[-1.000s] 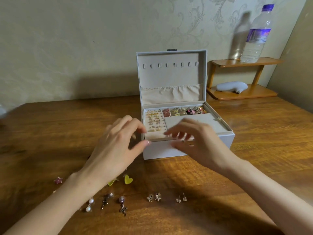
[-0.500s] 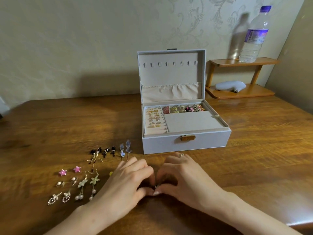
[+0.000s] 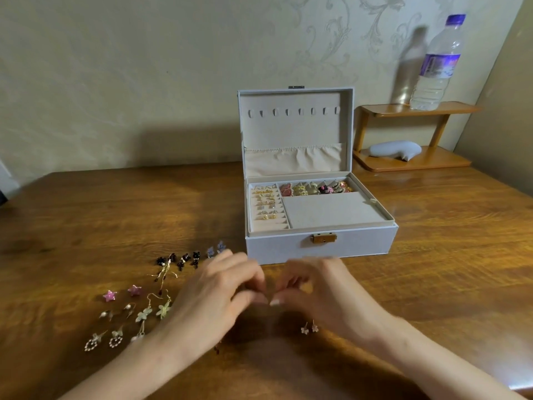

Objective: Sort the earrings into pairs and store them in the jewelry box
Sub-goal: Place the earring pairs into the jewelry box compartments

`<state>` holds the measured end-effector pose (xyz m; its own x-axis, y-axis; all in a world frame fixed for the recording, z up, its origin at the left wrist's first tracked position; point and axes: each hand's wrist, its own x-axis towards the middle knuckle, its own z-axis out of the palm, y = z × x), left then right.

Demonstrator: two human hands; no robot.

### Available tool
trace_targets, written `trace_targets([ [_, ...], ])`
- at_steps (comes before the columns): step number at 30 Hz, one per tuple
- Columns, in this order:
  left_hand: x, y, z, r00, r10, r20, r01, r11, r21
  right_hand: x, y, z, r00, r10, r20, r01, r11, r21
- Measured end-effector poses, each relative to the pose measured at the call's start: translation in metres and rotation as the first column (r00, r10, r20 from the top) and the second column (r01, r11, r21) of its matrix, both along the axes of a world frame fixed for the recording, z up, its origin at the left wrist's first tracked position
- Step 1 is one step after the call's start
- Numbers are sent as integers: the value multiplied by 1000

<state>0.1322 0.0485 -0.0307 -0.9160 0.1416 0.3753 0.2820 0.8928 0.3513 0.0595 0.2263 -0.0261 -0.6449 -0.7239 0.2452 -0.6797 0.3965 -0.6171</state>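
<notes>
The white jewelry box (image 3: 288, 245) stands open mid-table. Gold studs (image 3: 266, 204) fill its left slots and colourful earrings (image 3: 314, 188) line its back row. Just in front of it my left hand (image 3: 213, 298) and my right hand (image 3: 323, 295) meet, blurred, thumbs and forefingers pinched close together. Anything between the fingertips is hidden. A small pair of pale flower studs (image 3: 309, 328) lies under my right hand. Left of my hands lie paired earrings: black cats (image 3: 189, 258), purple ones (image 3: 215, 250), pink stars (image 3: 122, 293), green flower dangles (image 3: 154, 311) and pearl hoops (image 3: 103, 340).
The wooden table (image 3: 447, 255) runs back to a wall. At the back right a small two-tier wooden shelf (image 3: 418, 106) carries a water bottle (image 3: 435, 64) on top and a white curved object (image 3: 395, 148) below.
My hands came back from the box's front edge to the table in front of it and drew together. Since half a second ago they have lifted slightly and shifted toward the box.
</notes>
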Motion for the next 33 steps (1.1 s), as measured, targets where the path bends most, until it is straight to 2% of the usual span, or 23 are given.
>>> trace_targets([
  [3, -21, -4, 26, 998, 37, -46, -32, 994, 101, -21, -3, 21, 996, -79, 44, 84, 989, -122],
  [6, -48, -8, 45, 993, 115, -25, -110, 980, 166, -50, -12, 39, 986, -152, 61, 162, 965, -207],
  [12, -87, -9, 45, 973, 221, 62, -225, 972, 74, -87, -33, 43, 980, -195, 32, 197, 977, -80],
  [17, -94, -11, 36, 973, 212, 87, -215, 977, 18, -91, -40, 40, 981, -186, -51, 187, 982, 22],
  [23, -99, -13, 35, 975, 198, 98, -197, 980, -15, -91, -43, 40, 988, -152, -32, 155, 984, 89],
  [29, -104, -14, 35, 971, 204, 125, -202, 979, -25, -91, -47, 38, 989, -143, -22, 145, 982, 119],
  [33, -101, -13, 35, 971, 228, 77, -225, 973, -46, -93, -47, 37, 987, -162, -17, 163, 983, 88],
])
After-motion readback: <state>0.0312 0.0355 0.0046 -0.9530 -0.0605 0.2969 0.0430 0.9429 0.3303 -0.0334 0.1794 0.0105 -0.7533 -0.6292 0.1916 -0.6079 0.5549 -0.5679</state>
